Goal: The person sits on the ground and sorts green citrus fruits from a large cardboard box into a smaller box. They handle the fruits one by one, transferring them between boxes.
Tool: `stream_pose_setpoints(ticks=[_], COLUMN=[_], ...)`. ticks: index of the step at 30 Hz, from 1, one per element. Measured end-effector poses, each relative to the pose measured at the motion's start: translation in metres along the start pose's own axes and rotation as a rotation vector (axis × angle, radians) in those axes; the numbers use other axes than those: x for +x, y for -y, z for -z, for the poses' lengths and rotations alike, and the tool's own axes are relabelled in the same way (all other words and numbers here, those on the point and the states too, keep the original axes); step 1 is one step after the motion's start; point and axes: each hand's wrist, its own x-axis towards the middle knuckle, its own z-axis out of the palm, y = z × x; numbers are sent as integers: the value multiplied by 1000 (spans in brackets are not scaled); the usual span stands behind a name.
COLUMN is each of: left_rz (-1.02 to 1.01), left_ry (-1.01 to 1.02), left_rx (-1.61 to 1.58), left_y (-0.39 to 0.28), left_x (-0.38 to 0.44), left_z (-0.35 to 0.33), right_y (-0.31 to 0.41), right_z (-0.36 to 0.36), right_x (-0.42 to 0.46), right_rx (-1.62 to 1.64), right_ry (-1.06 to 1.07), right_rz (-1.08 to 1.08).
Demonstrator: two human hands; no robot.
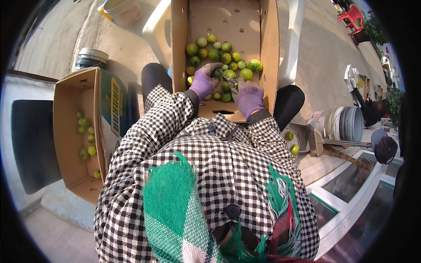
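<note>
A large open cardboard box point(225, 10) stands before me with many green and yellow-green tomatoes point(214, 53) spread over the part nearer me. My left hand point(204, 80), in a purple and grey work glove, holds a dark green tomato point(217, 73) between thumb and fingers. In the same kind of glove, my right hand point(248, 95) grips small pruning snips point(229, 79), whose tips point at that tomato. The palm side of the right hand and most of the snips' handles are hidden.
A second cardboard box point(77, 131) with several tomatoes stands at left, near stacked buckets point(93, 57). A clear bucket point(123, 11) is at upper left. At right are a bucket with tomatoes point(289, 144), nested buckets point(345, 123), a broom point(316, 144) and a red chair point(352, 19).
</note>
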Motion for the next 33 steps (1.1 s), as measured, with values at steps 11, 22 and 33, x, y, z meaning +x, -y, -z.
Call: stream_pose_setpoints(ticks=[11, 22, 33], left_rz=[-74, 3, 587], left_ry=[38, -361, -481], left_rx=[29, -207, 545], left_y=[1, -60, 4], left_x=[-1, -24, -194], left_z=[-1, 136, 387], right_y=[-2, -16, -40], right_z=[11, -11, -8], right_x=[0, 11, -19], right_rx=[100, 291, 1096], right_ry=[143, -168, 11], right_rz=[-37, -104, -204])
